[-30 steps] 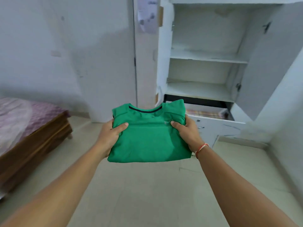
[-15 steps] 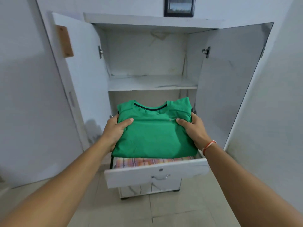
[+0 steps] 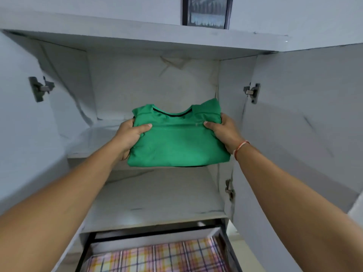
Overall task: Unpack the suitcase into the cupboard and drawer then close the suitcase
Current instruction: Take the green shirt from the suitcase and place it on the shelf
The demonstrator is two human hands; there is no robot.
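A folded green T-shirt (image 3: 177,140) with a dark neckline is held at the upper shelf (image 3: 88,140) of the open white cupboard. My left hand (image 3: 130,136) grips its left edge, thumb on top. My right hand (image 3: 225,132), with a red thread at the wrist, grips its right edge the same way. The shirt's front edge reaches the shelf's front edge; whether it rests on the shelf I cannot tell. Below, the lower shelf (image 3: 157,201) is bare. The drawer (image 3: 218,230) under it stands pulled out with a folded checked cloth (image 3: 157,260) inside. The suitcase is out of view.
Both cupboard doors stand wide open, the left door (image 3: 21,124) and the right door (image 3: 306,124) flanking my arms, with metal hinges on each. A framed picture (image 3: 206,12) stands on top of the cupboard against the wall.
I have come close to the cupboard and raised the green T-shirt from over the drawer up to the upper shelf. Both hands keep the same hold.
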